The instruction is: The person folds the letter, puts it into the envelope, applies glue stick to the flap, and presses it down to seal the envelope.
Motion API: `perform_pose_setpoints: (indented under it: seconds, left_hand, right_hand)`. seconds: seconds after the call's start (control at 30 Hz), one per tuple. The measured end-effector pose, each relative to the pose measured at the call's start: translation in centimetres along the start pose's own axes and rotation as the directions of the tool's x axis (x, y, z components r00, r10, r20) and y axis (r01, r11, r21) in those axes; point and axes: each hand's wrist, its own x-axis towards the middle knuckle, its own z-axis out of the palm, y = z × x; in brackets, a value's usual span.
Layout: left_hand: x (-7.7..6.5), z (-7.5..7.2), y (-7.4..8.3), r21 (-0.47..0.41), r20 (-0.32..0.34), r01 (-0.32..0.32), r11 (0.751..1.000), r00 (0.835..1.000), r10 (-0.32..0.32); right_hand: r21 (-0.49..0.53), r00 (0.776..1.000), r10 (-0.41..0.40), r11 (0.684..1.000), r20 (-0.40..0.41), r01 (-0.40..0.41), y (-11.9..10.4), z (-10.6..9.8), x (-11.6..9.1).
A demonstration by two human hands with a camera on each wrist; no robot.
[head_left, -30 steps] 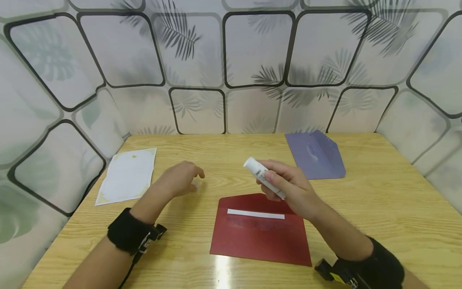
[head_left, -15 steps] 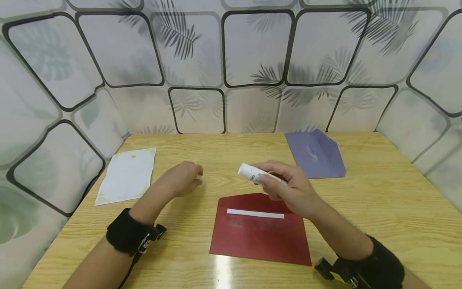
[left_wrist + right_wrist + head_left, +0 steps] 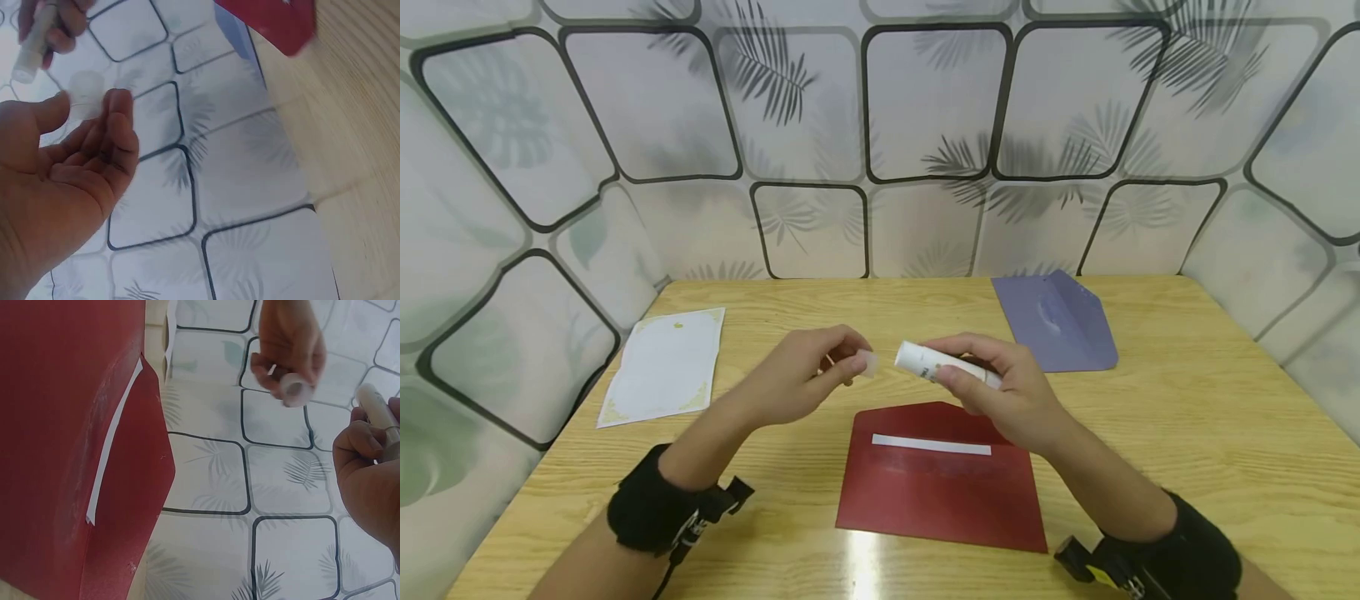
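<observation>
My right hand (image 3: 1000,379) grips a white glue stick (image 3: 917,358), its end pointing left. Between thumb and fingers my left hand (image 3: 808,367) pinches a small translucent cap (image 3: 868,363), just left of the glue stick's end with a narrow gap between them. In the left wrist view the cap (image 3: 86,94) stands at the fingertips, and in the right wrist view its round mouth (image 3: 296,390) shows. Below both hands a red envelope (image 3: 940,492) lies with its flap open at the far side. A white strip (image 3: 931,444) crosses it near the fold.
A purple envelope (image 3: 1052,325) lies at the back right of the wooden table (image 3: 1210,417), its flap open to the right. White paper with a yellow patterned border (image 3: 666,362) rests at the left. A patterned curtain (image 3: 936,100) stands behind the table and along the sides.
My left hand has moved right with the cap, closer to the glue stick. My right hand has tilted the glue stick flatter, its end now lower and turned left. The envelopes and paper stay put.
</observation>
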Motion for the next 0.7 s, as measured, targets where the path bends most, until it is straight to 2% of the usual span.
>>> perform_pose_setpoints:
  seconds: [0.1, 0.2, 0.27, 0.53, 0.7]
  left_hand:
    - [-0.1, 0.1, 0.9, -0.173, -0.055, -0.048, 0.984, 0.998, 0.039]
    - [-0.3, 0.2, 1.7, -0.313, -0.083, -0.085, 0.946, 0.995, 0.061]
    - [-0.5, 0.3, 2.1, -0.368, -0.09, -0.098, 0.925, 0.994, 0.069]
    - [-0.7, 0.5, 2.8, -0.45, -0.1, -0.122, 0.885, 0.991, 0.086]
    - [-0.8, 0.6, 3.0, -0.454, -0.107, -0.12, 0.883, 0.991, 0.079]
  right_hand:
    - [-0.013, 1.0, 0.008, 1.0, -0.008, -0.008, 0.0, 0.0, 0.0]
    - [-0.035, 1.0, 0.012, 0.999, -0.02, -0.013, 0.1, 0.1, 0.0]
    - [-0.043, 1.0, 0.016, 0.999, -0.024, -0.017, 0.1, 0.1, 0.0]
    - [-0.074, 1.0, 0.008, 0.997, -0.024, -0.01, 0.3, 0.2, 0.0]
    - [-0.094, 0.999, 0.018, 0.995, -0.027, -0.021, 0.2, 0.2, -0.1]
